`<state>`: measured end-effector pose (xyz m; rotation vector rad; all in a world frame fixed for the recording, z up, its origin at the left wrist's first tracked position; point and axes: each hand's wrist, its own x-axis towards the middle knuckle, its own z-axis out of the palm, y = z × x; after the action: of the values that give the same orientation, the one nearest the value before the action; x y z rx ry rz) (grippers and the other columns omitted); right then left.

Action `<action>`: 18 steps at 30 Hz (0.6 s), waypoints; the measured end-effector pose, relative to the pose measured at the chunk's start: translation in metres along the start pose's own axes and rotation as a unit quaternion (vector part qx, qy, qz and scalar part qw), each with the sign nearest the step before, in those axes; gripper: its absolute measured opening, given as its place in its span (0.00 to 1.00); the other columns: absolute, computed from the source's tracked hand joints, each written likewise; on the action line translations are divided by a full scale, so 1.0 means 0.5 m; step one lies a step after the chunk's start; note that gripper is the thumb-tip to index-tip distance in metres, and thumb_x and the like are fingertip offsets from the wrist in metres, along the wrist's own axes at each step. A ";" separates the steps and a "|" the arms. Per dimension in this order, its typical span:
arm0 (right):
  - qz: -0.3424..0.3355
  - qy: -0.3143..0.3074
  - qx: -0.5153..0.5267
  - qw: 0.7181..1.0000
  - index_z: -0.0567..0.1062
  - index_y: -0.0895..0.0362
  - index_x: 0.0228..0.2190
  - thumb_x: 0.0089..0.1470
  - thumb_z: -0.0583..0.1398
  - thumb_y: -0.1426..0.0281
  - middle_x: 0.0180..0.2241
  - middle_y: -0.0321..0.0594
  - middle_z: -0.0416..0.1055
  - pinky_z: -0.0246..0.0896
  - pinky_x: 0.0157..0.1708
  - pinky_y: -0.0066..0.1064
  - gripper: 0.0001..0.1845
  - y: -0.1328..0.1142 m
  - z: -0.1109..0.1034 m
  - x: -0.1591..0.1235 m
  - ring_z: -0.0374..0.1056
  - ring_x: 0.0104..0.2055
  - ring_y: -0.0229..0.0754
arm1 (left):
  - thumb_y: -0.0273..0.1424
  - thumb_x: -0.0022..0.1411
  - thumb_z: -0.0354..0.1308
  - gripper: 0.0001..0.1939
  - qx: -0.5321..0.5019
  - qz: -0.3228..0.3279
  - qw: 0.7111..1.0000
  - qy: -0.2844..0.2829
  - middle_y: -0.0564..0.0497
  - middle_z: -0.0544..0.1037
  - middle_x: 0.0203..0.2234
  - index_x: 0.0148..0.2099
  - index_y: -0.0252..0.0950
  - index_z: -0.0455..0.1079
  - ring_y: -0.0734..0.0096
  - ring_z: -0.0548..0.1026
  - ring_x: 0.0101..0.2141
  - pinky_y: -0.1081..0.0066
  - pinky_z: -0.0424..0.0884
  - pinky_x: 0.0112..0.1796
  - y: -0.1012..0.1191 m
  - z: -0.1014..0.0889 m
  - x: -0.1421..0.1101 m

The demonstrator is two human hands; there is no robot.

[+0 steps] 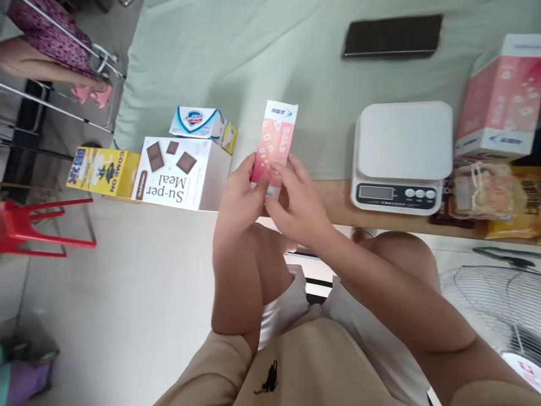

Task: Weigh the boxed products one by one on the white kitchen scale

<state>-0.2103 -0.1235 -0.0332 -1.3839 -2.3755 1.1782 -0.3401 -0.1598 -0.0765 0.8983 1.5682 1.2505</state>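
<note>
Both hands grip a slim pink and white carton with flower prints, held upright near the front edge of the table. My left hand is closed on its lower left side, thumb across the front. My right hand pinches the lower right side, its fingers partly hidden behind the carton. Left of my hands stand a white Su-per Meal box, a Safeguard soap box and a yellow box. To the right is a white kitchen scale, its display dark.
A dark phone lies on the green cloth. At the right are a larger pink carton and packaged snacks. A fan stands lower right, a red stool at left. Another person's leg shows behind a metal rack.
</note>
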 end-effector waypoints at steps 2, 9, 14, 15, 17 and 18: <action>0.012 -0.016 -0.006 1.000 0.64 0.58 0.65 0.58 0.54 0.66 0.73 0.55 0.52 0.65 0.69 0.58 0.34 0.003 0.017 0.015 0.58 0.74 0.57 | 0.30 0.66 0.61 0.18 0.022 -0.016 0.999 0.045 0.46 0.81 0.58 0.57 0.40 0.75 0.50 0.78 0.59 0.47 0.73 0.65 -0.017 -0.005 0.007; -0.016 0.013 -0.066 0.998 0.67 0.59 0.62 0.59 0.57 0.67 0.70 0.58 0.57 0.62 0.72 0.54 0.31 0.031 0.019 0.061 0.54 0.76 0.53 | 0.18 0.63 0.50 0.15 -0.196 0.218 0.900 0.323 0.54 0.79 0.38 0.40 0.43 0.73 0.70 0.79 0.45 0.59 0.78 0.54 -0.007 -0.016 0.004; -0.028 0.018 -0.079 0.996 0.71 0.53 0.58 0.59 0.57 0.71 0.71 0.53 0.58 0.67 0.70 0.53 0.25 0.041 0.027 0.084 0.64 0.71 0.51 | 0.26 0.61 0.46 0.10 -0.239 0.246 0.835 0.430 0.51 0.68 0.30 0.34 0.44 0.67 0.70 0.72 0.33 0.61 0.76 0.41 0.002 -0.057 -0.008; -0.041 0.014 -0.081 0.996 0.72 0.54 0.57 0.59 0.58 0.71 0.70 0.53 0.60 0.68 0.69 0.54 0.25 0.041 0.033 0.083 0.65 0.70 0.51 | 0.27 0.60 0.46 0.09 -0.242 0.220 0.839 0.434 0.51 0.67 0.28 0.33 0.43 0.66 0.70 0.71 0.33 0.62 0.75 0.41 0.003 -0.064 -0.009; -0.061 0.008 -0.086 0.994 0.74 0.54 0.57 0.58 0.59 0.71 0.68 0.55 0.62 0.67 0.69 0.57 0.25 0.038 0.044 0.076 0.65 0.70 0.54 | 0.24 0.56 0.47 0.07 -0.250 0.154 0.845 0.447 0.50 0.64 0.27 0.29 0.41 0.61 0.71 0.69 0.32 0.64 0.74 0.42 0.005 -0.077 -0.008; -0.069 0.005 -0.088 0.994 0.74 0.54 0.58 0.58 0.59 0.70 0.67 0.55 0.63 0.66 0.69 0.59 0.26 0.036 0.050 0.072 0.64 0.71 0.56 | 0.24 0.54 0.47 0.07 -0.260 0.135 0.838 0.460 0.50 0.62 0.26 0.27 0.40 0.58 0.71 0.68 0.31 0.66 0.72 0.40 0.004 -0.083 -0.006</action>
<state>-0.2305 -0.1042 -0.0710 -1.2451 -2.5744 0.9459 -0.3786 -0.1754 -0.0710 0.1153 1.6447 2.4004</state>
